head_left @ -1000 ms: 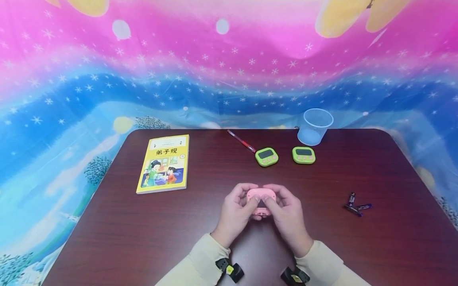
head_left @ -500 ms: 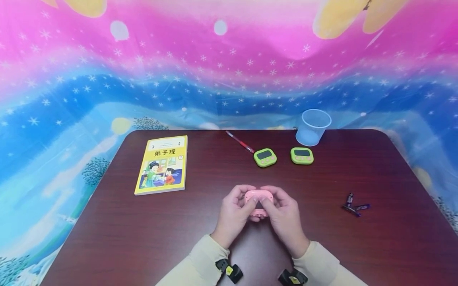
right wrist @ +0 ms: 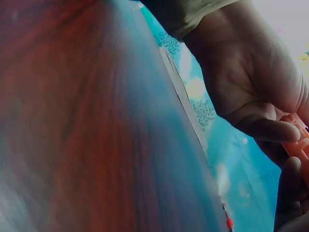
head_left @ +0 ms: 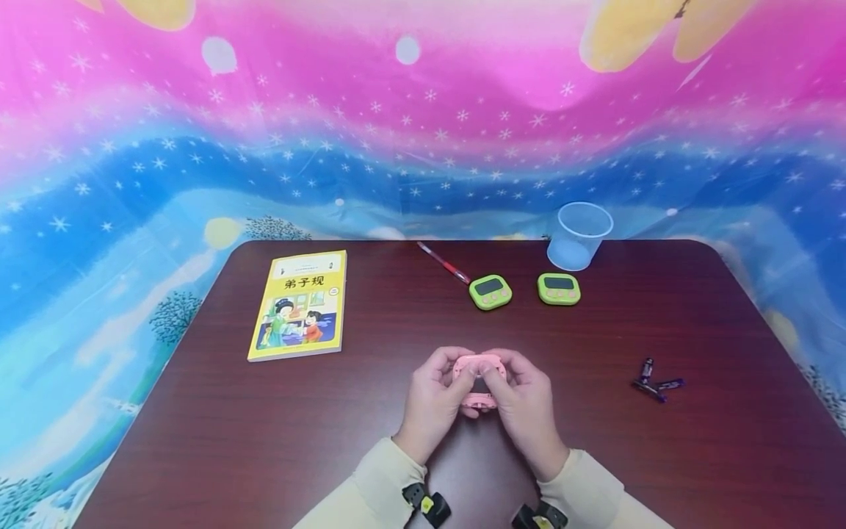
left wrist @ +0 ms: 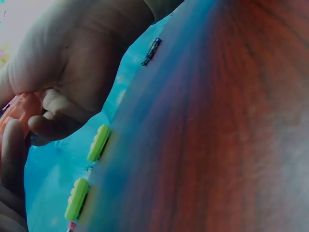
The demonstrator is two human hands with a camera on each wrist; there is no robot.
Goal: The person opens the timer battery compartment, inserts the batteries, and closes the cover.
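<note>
A small pink digital timer (head_left: 479,400) is held just above the table, between both hands at the front middle. My left hand (head_left: 431,402) grips its left side with fingers curled behind, and my right hand (head_left: 529,405) grips its right side likewise. Both thumbs lie on the upper face and partly cover a dark panel there. In the left wrist view the timer (left wrist: 21,113) looks orange-pink at the left edge, and my right hand (left wrist: 72,63) shows beyond it. The right wrist view shows the timer's edge (right wrist: 298,145) beside my left hand (right wrist: 251,72).
Two green timers (head_left: 490,292) (head_left: 558,289) lie farther back, with a red pen (head_left: 443,262) touching the left one. A clear plastic cup (head_left: 573,246) stands at the back edge. Three small dark batteries (head_left: 650,389) lie right. A yellow book (head_left: 299,305) lies left on the brown table (head_left: 264,441).
Both hands and the pink timer have shifted slightly towards the person, and the timer appears a little more tilted. The grip stays the same; the other objects have not moved on the table.
</note>
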